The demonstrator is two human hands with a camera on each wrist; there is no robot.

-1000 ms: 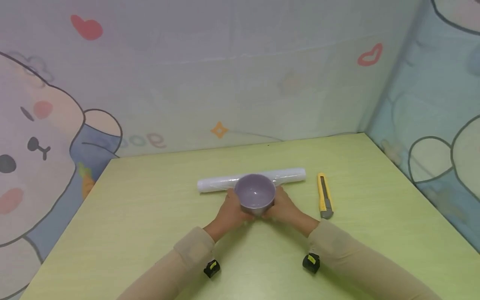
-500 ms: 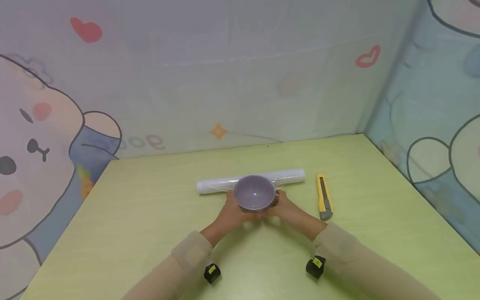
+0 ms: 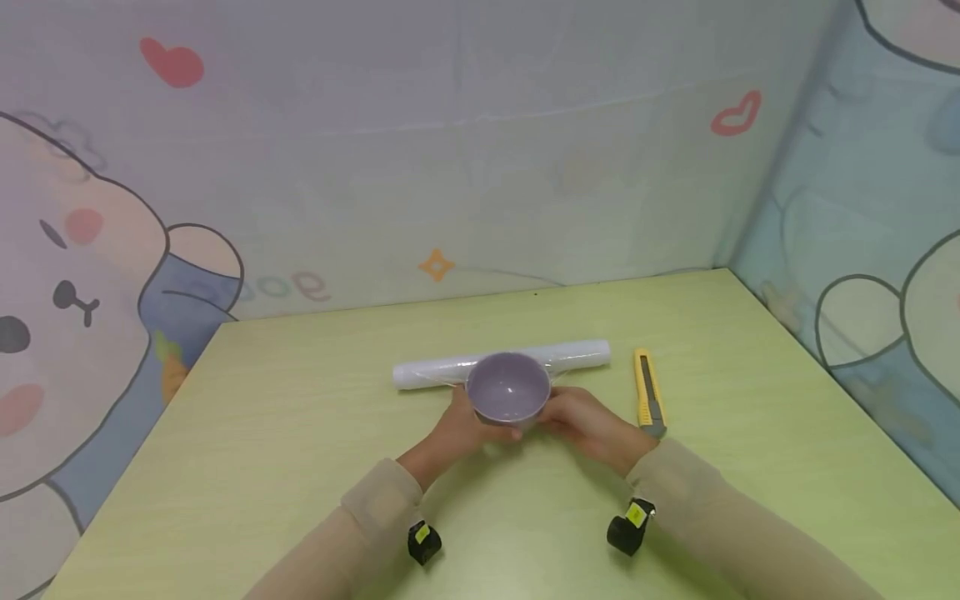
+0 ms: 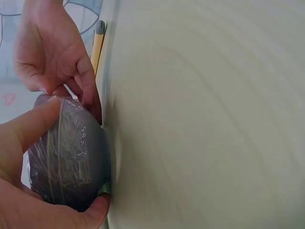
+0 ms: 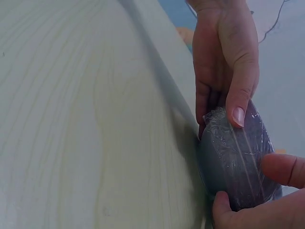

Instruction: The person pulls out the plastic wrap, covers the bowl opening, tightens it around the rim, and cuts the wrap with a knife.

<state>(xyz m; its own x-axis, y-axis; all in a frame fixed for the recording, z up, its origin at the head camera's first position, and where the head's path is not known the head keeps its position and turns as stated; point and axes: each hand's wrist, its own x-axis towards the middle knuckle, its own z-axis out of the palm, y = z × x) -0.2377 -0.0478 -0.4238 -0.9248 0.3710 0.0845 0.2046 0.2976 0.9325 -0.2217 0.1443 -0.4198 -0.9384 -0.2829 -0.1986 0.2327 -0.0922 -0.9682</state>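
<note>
A small purple bowl [image 3: 508, 387] is held mouth-up low over the table, clear plastic wrap [image 4: 71, 148] stretched over its top and crinkled down its side. My left hand [image 3: 463, 427] grips the bowl from the left, thumb up by the rim and a finger near the base. On the other side, my right hand [image 3: 592, 423] holds the bowl's right wall, its thumb [image 5: 283, 169] pressing on the wrap and a finger at the lower wall. Part of the right fingers is hidden behind the bowl in the head view.
Behind the bowl lies a white roll of plastic wrap [image 3: 577, 355]. A yellow box cutter [image 3: 647, 387] rests beside my right wrist. Black wrist cameras [image 3: 424, 543] hang under both sleeves. A printed cloth [image 3: 360, 200] lines the back and sides of the table.
My right hand has shifted and turned on the bowl's right side, its back now more in view. The left hand keeps its hold, and the bowl has barely moved.
</note>
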